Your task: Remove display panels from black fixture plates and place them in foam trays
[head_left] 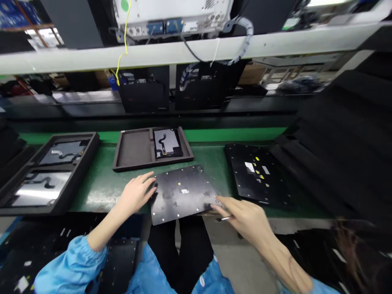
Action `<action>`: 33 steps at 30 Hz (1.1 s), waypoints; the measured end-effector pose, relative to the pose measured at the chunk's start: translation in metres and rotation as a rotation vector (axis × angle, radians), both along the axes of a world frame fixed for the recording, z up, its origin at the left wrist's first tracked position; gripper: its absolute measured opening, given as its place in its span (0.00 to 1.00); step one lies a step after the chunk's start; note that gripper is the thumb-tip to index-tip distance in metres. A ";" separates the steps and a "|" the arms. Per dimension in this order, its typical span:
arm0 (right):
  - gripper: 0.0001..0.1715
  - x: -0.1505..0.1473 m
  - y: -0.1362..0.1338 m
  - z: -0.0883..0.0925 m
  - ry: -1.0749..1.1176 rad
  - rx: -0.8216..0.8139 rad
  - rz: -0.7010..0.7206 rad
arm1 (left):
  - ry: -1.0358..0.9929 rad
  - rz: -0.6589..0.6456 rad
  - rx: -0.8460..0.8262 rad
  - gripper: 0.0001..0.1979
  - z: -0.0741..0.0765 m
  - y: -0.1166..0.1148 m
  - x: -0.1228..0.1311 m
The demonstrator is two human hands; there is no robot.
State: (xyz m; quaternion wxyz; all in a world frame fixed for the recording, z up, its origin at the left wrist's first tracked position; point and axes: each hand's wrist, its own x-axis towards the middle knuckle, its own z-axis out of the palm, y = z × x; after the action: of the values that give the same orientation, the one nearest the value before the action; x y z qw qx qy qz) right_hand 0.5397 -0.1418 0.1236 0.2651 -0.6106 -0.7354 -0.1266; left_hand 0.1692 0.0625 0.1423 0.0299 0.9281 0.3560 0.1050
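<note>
A flat black panel with small pale dots along its edges and a white label lies tilted at the front edge of the green bench, partly over my lap. My left hand is closed on its left edge, fingertips on the border. At its lower right corner my right hand has thumb and forefinger pressed together on the panel. A slim silver piece, perhaps the end of a small tool, shows under the right hand's fingers; its remainder is hidden in the palm.
Behind the panel sits a dark foam tray with a screen part in its right compartment. Another foam tray holding two screen parts is at left. More black panels lie at right, beside tall black stacks. A shelf rail crosses above.
</note>
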 end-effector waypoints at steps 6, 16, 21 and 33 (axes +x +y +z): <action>0.19 -0.027 -0.069 -0.014 0.687 -0.492 -0.247 | -0.057 0.044 0.034 0.26 -0.046 -0.002 0.106; 0.36 -0.101 -0.082 -0.114 1.418 -0.572 -0.368 | -0.063 0.106 -0.012 0.28 -0.062 -0.002 0.188; 0.35 -0.101 -0.071 -0.121 1.455 -0.481 -0.385 | -0.038 0.083 -0.001 0.28 -0.059 0.002 0.181; 0.39 -0.130 -0.080 -0.139 1.148 -0.270 -0.606 | -0.036 0.001 -0.001 0.25 -0.058 -0.002 0.175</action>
State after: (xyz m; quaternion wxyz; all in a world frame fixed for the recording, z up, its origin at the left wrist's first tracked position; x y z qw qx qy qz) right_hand 0.4095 -0.2217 -0.0155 0.4887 -0.7887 -0.2826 0.2435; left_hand 0.3445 0.0601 0.0841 0.0365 0.9258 0.3560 0.1216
